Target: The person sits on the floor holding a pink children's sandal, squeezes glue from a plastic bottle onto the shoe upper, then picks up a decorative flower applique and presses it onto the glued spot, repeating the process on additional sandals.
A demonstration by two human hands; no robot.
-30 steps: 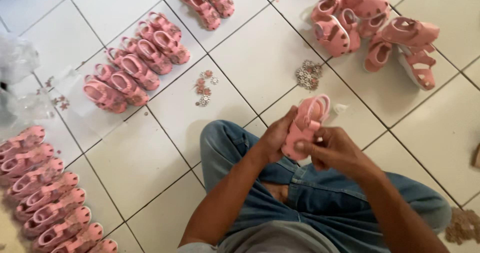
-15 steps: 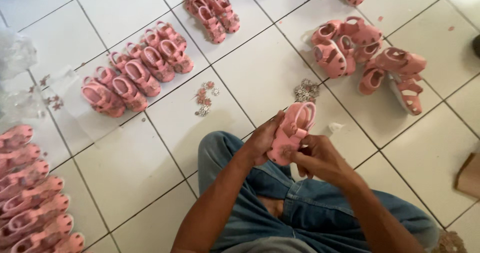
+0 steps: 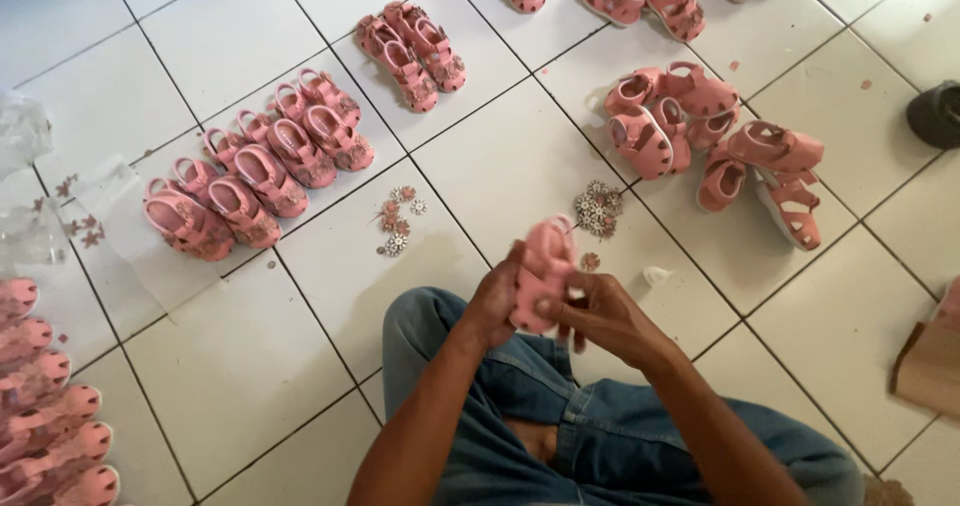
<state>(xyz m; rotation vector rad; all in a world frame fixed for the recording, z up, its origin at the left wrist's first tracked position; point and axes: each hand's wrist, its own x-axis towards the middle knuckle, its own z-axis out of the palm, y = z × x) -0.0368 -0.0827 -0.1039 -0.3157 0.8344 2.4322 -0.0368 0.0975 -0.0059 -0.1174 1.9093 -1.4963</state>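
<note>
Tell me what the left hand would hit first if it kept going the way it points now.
The left hand points up and to the right, wrapped on the pink sandal. Past that, the first thing looks to be the pile of flower trims on the floor tiles, though depth is unclear.

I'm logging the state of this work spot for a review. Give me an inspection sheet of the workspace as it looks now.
Surface: white tiled floor, dark grout lines.
Job's things: one pink sandal held above the person's lap.
Clutter: row of pink sandals; loose pile; small flower trims and; clear plastic bags.
Grippers: left hand and right hand both grip the sandal, fingers closed around it.
Cables: nothing seen.
Surroundings: cardboard piece; dark object at the right edge.
</note>
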